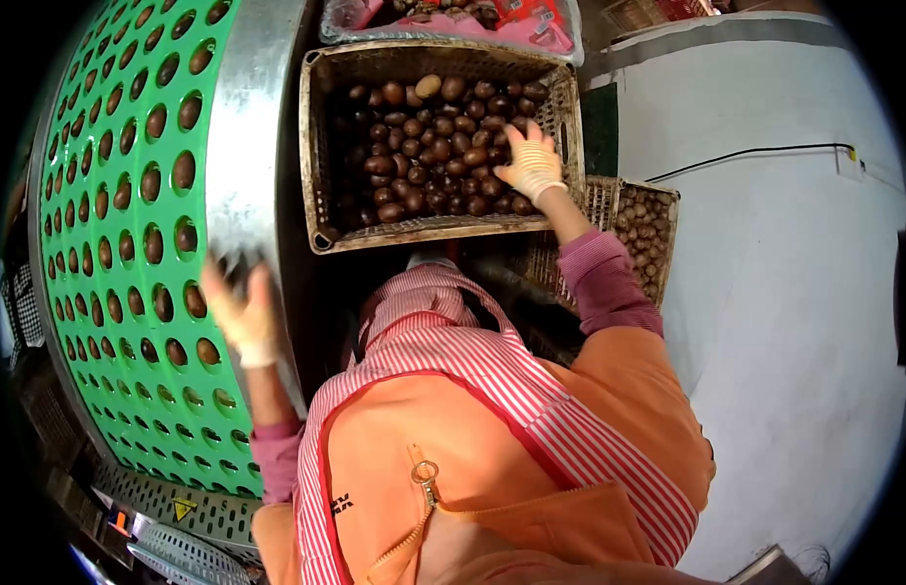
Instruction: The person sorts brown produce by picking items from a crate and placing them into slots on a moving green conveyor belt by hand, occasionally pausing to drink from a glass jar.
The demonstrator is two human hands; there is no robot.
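Note:
In the head view, a worn plastic crate (pixel 438 237) holds many glossy, dark brown, egg-shaped pieces (pixel 438 151), with one paler tan piece (pixel 428 86) among them. My right hand (pixel 532 166), in a pale glove, reaches over the crate's right side. Its fingers are spread at the brown pieces, and the palm side is hidden. My left hand (pixel 240 317), also gloved and somewhat blurred, is over the metal edge (pixel 243 127) of a green perforated panel (pixel 190 375). Thumb and fingers are apart, with nothing seen between them. Brown pieces sit in many of the panel's oval holes; its lower rows lack them.
Behind the crate stands a lined bin (pixel 453 44) with pink and red plastic. A second crate (pixel 643 234) with lighter brown round pieces is lower right. A black cable (pixel 755 151) crosses the pale surface (pixel 775 292) at right. A slotted metal strip (pixel 214 512) borders the panel below.

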